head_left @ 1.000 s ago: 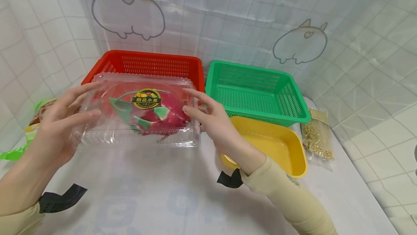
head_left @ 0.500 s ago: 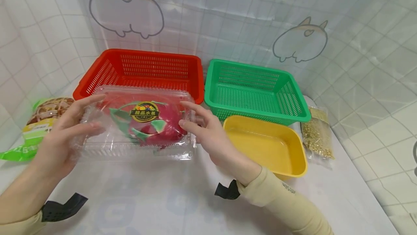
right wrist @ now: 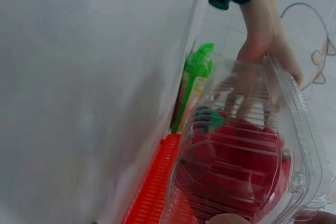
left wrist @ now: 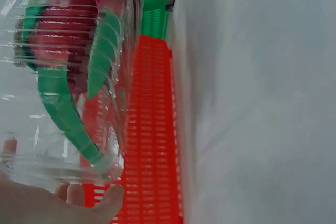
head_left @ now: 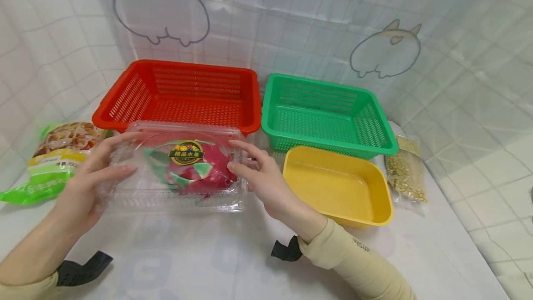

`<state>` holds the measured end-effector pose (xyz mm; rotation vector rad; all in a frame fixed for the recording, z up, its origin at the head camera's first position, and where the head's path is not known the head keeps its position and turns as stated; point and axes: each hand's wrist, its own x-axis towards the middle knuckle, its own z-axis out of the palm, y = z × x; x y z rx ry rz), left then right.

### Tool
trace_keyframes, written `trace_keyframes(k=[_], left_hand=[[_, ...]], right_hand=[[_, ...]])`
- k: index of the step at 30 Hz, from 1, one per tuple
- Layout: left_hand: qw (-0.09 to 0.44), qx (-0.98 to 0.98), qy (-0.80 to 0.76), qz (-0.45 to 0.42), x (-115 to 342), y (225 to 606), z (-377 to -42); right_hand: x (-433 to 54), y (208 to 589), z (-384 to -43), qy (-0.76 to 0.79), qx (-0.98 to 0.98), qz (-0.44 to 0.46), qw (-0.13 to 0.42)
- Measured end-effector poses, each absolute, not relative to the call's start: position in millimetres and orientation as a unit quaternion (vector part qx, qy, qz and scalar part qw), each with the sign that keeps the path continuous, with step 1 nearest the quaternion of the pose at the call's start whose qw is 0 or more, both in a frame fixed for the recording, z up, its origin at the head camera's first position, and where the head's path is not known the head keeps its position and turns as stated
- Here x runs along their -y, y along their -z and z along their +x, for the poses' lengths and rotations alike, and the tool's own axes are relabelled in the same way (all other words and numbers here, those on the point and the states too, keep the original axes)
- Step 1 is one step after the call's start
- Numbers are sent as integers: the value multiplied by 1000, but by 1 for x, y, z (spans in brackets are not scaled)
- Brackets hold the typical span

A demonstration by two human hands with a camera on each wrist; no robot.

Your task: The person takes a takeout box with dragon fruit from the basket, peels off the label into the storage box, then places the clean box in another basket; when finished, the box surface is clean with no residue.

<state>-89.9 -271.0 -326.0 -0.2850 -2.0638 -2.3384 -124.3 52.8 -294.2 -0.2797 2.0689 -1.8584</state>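
A clear plastic clamshell box (head_left: 145, 193) with a round black and gold label is held between my two hands. Inside it lies a red dragon fruit (head_left: 214, 163) with green scales. My left hand (head_left: 89, 182) grips the box's left end, thumb and fingers spread over its edge. At the opposite end, my right hand (head_left: 266, 177) grips the box, its thumb on the near side. From the left wrist view, the box (left wrist: 26, 114) is raised above the table. The undersides of both hands are partly hidden by the box in the head view.
Behind the box stands a red basket (head_left: 245, 126), beside a green basket (head_left: 374, 140). A yellow tub (head_left: 345, 193) sits in front of the green one. A green-and-yellow food bag (head_left: 54, 161) lies at left, a clear bag of grains (head_left: 404, 175) at right.
Both hands have brought the box down and nearer to me. More of the red basket and the bag at left now shows.
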Motion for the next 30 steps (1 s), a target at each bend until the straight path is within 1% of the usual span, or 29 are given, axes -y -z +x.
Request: trace_keyframes(k=[7, 13, 19, 30], left_hand=[[11, 634, 763, -126, 275, 336, -90], [-6, 609, 774, -171, 281, 344, -91], [-20, 618, 768, -168, 281, 351, -93], [-4, 657, 743, -128, 277, 356, -93]], right_hand=[[-50, 300, -124, 654, -729, -93, 180], [-49, 304, -122, 654, -727, -87, 190], [-49, 307, -122, 651, -728, -74, 200], [-48, 310, -126, 635, -741, -72, 207]])
